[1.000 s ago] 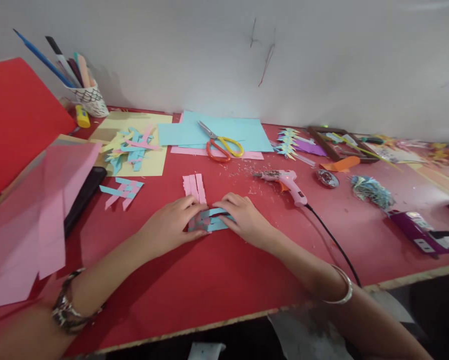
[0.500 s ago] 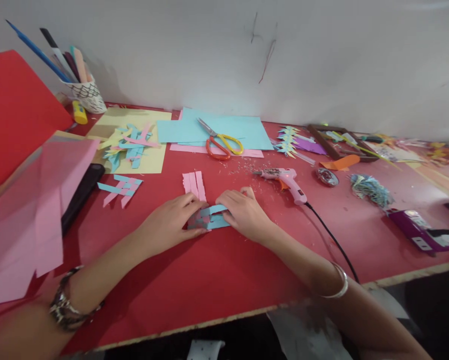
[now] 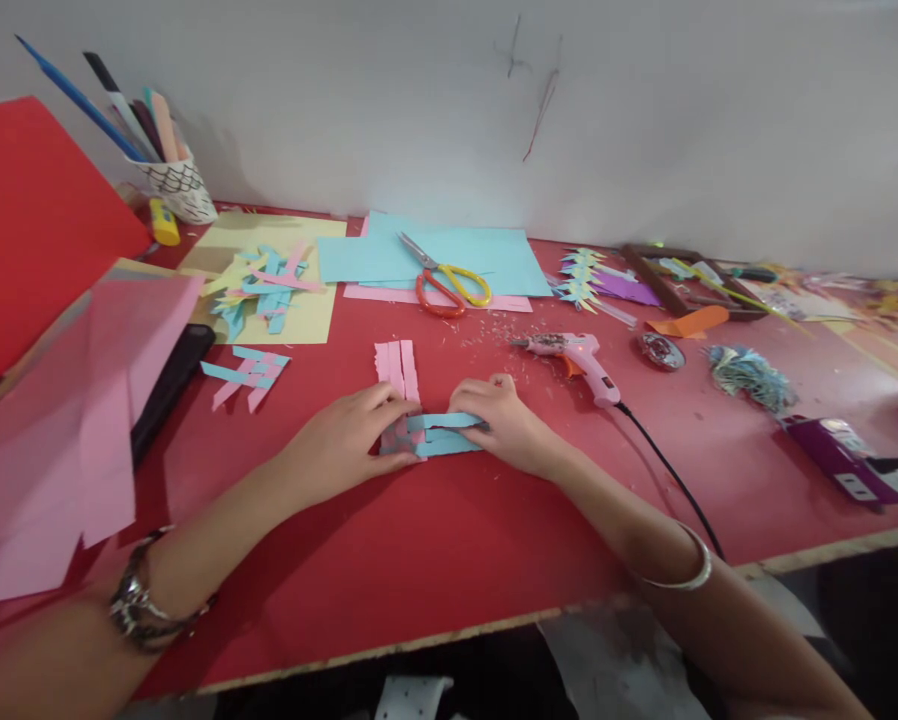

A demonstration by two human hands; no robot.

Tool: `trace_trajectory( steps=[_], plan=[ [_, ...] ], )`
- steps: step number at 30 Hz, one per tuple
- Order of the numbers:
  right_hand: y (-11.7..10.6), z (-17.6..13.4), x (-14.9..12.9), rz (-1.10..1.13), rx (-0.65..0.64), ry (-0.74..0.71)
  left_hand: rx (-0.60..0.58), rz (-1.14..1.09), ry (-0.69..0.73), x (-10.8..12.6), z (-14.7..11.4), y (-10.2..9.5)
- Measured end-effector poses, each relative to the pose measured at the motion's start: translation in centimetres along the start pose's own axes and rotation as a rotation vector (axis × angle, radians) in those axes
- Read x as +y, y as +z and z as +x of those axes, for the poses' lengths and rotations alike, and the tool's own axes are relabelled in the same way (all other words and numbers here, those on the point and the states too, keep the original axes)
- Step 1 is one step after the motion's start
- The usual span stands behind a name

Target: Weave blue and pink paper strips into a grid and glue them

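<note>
On my feed from the head camera, both of the person's hands are at one paper weave (image 3: 417, 437), around the middle of the red desk (image 3: 329, 590). I see blue strips (image 3: 453, 445) crossing pink strips (image 3: 398, 366) in it; the pink ones reach away toward the wall (image 3: 306, 110), and the blue ones run out to the right. The left hand (image 3: 359, 430) grips the crossed part, thumb along the near side and fingers on the far side. The right hand (image 3: 498, 425) has its fingers curled in, pinching the right end of the blue strips; I can't make out its thumb tip.

Left of the hands I have a second woven piece (image 3: 250, 373) lying apart, and beyond it a heap of cut paper (image 3: 273, 285) on a yellow sheet (image 3: 306, 327). Straight ahead, scissors (image 3: 449, 288) with one red and one yellow handle rest on blue sheets (image 3: 494, 255). Beyond the right hand and to its right, a pink glue gun (image 3: 585, 362) lies on its side, nozzle pointing left, its black cord (image 3: 670, 475) running to the desk's near edge.
</note>
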State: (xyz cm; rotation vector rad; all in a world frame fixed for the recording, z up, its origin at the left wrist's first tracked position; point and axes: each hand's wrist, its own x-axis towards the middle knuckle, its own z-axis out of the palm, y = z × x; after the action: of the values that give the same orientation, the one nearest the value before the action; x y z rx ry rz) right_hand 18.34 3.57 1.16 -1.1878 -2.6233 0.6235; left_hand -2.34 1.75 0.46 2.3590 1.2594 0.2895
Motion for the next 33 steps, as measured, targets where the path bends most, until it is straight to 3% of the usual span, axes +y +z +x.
trace_trajectory(
  steps=[8,14,20,24,33],
  plan=[
    [-0.1,-0.4,-0.2,0.014,0.045,-0.009,0.006,-0.010,0.005,-0.1,0.0,0.0],
    [-0.1,-0.5,-0.6,0.110,0.258,0.136,0.017,0.006,0.030,0.0,0.0,0.0],
    [-0.4,-0.5,-0.8,0.091,0.452,0.253,0.124,-0.010,0.003,0.0,0.1,0.4],
    [-0.3,-0.6,-0.3,0.119,0.491,0.216,0.120,-0.075,-0.011,-0.2,0.2,0.4],
    [0.0,-0.7,-1.3,0.669,0.451,-0.030,0.106,-0.248,0.030,0.2,0.4,0.9]
  ],
)
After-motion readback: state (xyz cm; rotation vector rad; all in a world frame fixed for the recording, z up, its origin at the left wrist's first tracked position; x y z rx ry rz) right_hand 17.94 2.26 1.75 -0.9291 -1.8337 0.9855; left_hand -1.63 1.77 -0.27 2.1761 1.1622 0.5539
